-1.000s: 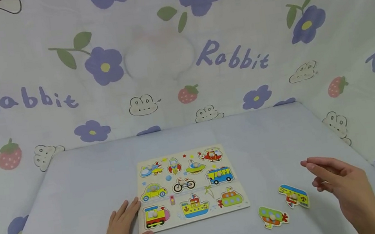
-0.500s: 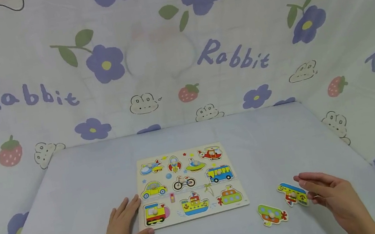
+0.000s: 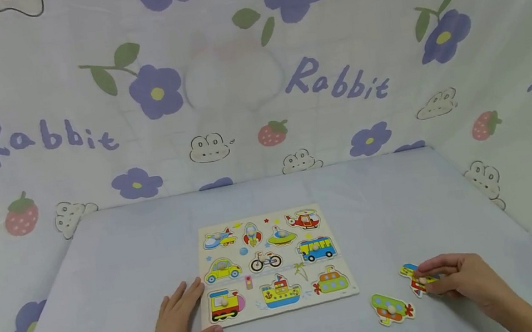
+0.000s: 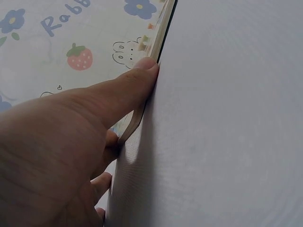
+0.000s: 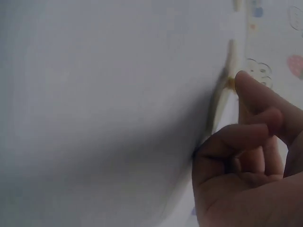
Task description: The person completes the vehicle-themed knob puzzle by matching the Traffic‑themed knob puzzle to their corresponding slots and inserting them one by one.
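A wooden peg-puzzle board (image 3: 292,312) lies left of centre in the head view. Along its left edge and front corner rests my left hand (image 3: 178,323), fingers extended and thumb against the edge; the left wrist view shows the thumb (image 4: 125,90) on the rim. To the right, my right hand (image 3: 462,277) pinches the knob of the ship puzzle piece (image 3: 410,270), which is turned upside down and partly covered by the fingers. In the right wrist view, a fingertip meets the small knob (image 5: 231,83). Nearby lies the submarine puzzle piece (image 3: 391,308), also upside down.
Knobbed pieces sit in the board, among them a train (image 3: 223,304), a car (image 3: 222,270) and a bus (image 3: 316,249). Pictures of a ship (image 3: 280,293) and a submarine (image 3: 330,282) show without knobs. A patterned curtain (image 3: 238,108) rises behind the pale table (image 3: 131,251).
My right hand has come down and left onto the ship piece, its fingertips now at the knob. The left hand stays at the board, and the view has shifted slightly.
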Demonstrator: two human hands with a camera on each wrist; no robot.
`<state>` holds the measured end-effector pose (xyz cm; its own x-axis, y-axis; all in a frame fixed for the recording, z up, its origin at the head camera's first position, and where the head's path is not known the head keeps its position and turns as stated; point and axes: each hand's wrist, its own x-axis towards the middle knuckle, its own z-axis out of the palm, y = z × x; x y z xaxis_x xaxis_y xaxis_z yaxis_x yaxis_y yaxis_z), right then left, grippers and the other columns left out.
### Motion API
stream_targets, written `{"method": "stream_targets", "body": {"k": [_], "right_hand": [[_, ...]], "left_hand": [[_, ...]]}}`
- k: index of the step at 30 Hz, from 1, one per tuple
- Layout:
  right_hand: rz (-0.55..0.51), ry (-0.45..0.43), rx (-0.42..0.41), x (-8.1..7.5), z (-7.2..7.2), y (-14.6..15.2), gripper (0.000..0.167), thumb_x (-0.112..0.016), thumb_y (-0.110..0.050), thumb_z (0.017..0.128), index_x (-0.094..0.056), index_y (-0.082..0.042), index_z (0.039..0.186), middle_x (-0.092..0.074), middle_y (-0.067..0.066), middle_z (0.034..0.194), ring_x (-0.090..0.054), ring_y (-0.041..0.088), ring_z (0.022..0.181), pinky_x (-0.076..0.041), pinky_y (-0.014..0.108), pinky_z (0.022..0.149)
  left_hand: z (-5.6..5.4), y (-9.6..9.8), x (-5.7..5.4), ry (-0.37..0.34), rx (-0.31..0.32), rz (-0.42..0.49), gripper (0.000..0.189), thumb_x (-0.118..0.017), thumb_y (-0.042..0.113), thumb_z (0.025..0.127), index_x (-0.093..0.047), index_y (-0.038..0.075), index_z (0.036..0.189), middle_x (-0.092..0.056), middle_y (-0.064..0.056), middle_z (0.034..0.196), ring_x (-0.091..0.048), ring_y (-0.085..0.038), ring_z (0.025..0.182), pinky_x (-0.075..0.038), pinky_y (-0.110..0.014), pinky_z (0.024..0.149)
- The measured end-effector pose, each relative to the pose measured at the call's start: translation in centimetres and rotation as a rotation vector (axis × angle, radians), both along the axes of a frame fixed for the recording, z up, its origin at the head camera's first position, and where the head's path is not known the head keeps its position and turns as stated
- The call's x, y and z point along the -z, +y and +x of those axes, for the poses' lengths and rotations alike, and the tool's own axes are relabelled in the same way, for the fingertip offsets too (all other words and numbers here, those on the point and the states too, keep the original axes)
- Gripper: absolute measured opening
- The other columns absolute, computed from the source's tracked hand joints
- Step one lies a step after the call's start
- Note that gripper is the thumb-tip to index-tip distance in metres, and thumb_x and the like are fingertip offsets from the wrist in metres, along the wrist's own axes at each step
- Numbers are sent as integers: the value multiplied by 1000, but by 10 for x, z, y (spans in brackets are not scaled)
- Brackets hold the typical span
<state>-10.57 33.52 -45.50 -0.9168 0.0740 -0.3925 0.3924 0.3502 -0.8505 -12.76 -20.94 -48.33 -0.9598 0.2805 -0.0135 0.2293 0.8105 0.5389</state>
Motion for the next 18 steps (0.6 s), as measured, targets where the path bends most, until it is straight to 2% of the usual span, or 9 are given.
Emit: {"method": "stream_targets", "body": {"k": [4, 9, 12, 14, 18], "right_hand": [[-11, 12, -126, 3, -10, 12, 35, -85, -7, 74, -73, -1, 106, -73, 7, 102, -61, 16, 72, -46, 27, 51], [-56, 15, -296, 4, -23, 24, 36, -84, -10, 75, -72, 1, 107, -73, 10, 103, -53, 12, 63, -35, 24, 43], [-67, 22, -366, 5, -30, 26, 34, -84, -8, 74, -72, 2, 104, -73, 12, 101, -52, 11, 62, -31, 23, 41], [-65, 36, -405, 5, -34, 27, 32, -83, -7, 74, -71, 3, 102, -72, 13, 100, -54, 11, 65, -35, 22, 43], [-41, 89, -463, 5, -41, 25, 28, -83, -3, 74, -70, 4, 98, -72, 16, 97, -62, 17, 80, -49, 25, 56]], "left_hand": [[-3, 1, 2, -14, -15, -3, 100, -75, 65, 74, -42, 10, 150, -34, -8, 156, -14, -37, 146, -1, -62, 114], [-3, -1, 4, -7, -15, 5, 100, -74, 65, 74, -41, 10, 150, -34, -8, 156, -14, -38, 146, -1, -62, 114], [-3, -2, 4, -3, -9, 21, 100, -74, 65, 74, -41, 9, 150, -34, -7, 156, -14, -37, 146, -1, -62, 114], [-2, -2, 4, -4, -2, 33, 100, -74, 65, 74, -41, 9, 150, -34, -7, 156, -14, -37, 146, 0, -62, 114], [-2, -2, 5, -4, 8, 32, 101, -74, 64, 75, -39, 8, 151, -32, -6, 157, -14, -36, 146, -1, -62, 114]]}}
